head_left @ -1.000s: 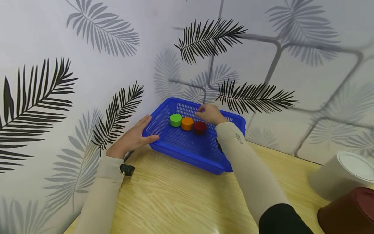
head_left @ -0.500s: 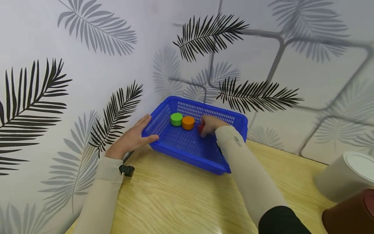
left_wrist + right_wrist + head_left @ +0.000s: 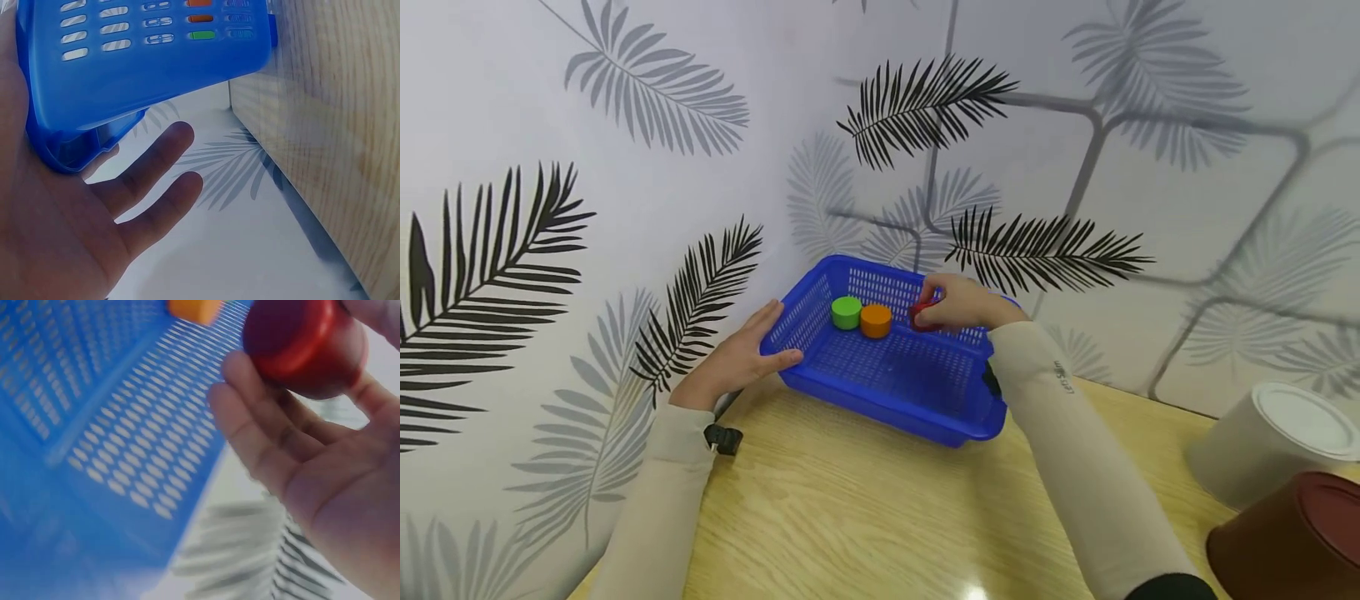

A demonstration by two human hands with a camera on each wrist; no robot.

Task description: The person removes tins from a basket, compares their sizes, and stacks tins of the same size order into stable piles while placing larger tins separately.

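A blue slotted plastic basket (image 3: 872, 400) stands on the wooden table against the wall. My left hand (image 3: 733, 358) rests at its left corner, thumb over the rim. In the left wrist view, the basket corner lies against that palm (image 3: 56, 231) and the fingers extend outward. My right hand (image 3: 958, 302) pinches a small dark red cylinder (image 3: 917, 317) above the basket floor near the back wall. The right wrist view shows the red cylinder (image 3: 306, 347) between thumb and fingers. A green cylinder (image 3: 846, 313) and an orange cylinder (image 3: 876, 322) stand side by side in the basket.
A white lidded canister (image 3: 1273, 446) and a dark red canister (image 3: 1288, 533) stand on the table at the right. A leaf-patterned wall (image 3: 775, 167) rises behind and left of the basket. Bare wooden tabletop (image 3: 850, 508) lies in front.
My right hand has reached down to the red cylinder beside the orange one, gripped it, and lifted it slightly up and to the right. My left hand has stayed at the basket corner.
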